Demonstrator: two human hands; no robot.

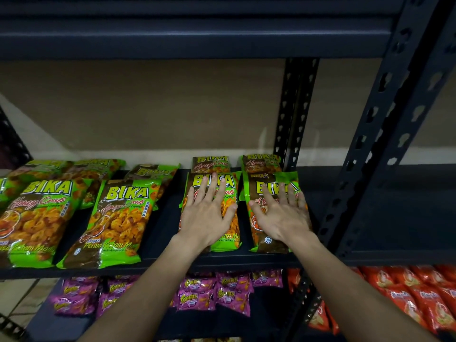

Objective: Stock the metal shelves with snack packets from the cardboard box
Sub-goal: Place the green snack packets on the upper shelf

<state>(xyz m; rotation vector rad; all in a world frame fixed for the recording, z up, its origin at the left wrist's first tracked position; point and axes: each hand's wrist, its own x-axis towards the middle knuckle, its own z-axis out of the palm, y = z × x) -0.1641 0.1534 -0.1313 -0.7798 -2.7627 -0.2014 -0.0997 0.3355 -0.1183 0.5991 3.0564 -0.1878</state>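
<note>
Hands spread flat, pressing packets onto the shelf.
Left hand [207, 213] and right hand [281, 215] flattened two Bika packets [222, 240] beside the upright post [293, 114], probably squaring the row.

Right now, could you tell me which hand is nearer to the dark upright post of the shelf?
The right hand. It lies flat on the packet beside the upright post, while the left hand rests on the next packet over, farther from the post.
</note>
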